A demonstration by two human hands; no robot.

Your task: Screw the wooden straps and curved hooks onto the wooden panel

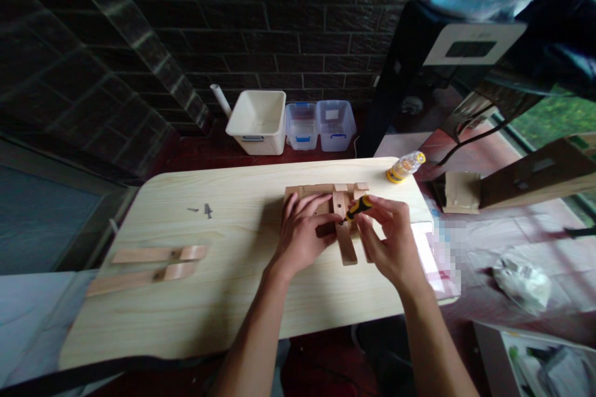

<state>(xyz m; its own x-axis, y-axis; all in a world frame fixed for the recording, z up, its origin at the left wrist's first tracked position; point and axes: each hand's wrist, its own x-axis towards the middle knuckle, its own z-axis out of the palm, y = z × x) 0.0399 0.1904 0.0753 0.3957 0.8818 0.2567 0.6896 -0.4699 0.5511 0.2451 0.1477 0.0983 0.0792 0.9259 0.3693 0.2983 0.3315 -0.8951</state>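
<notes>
My right hand [388, 236] is closed around a short yellow-and-black screwdriver [359, 206]. The tool slants down, its lower end meeting a wooden strip [346, 245] that has a dark hole in it. This strip lies across a brown wooden piece [321, 189], and a second strip beside it is partly covered by my right hand. My left hand [302, 229] grips the wooden piece from the left, fingers over its top and the thumb reaching close to the screwdriver's tip. Whether a screw sits under the tip is hidden.
Two loose wooden strips [153, 254] and several dark screws [207, 210] lie on the table [242, 310] at left. A clear container with yellow ends [405, 167] stands at the back right corner. Beyond the table are a cream bin [257, 146] and two clear boxes [335, 127].
</notes>
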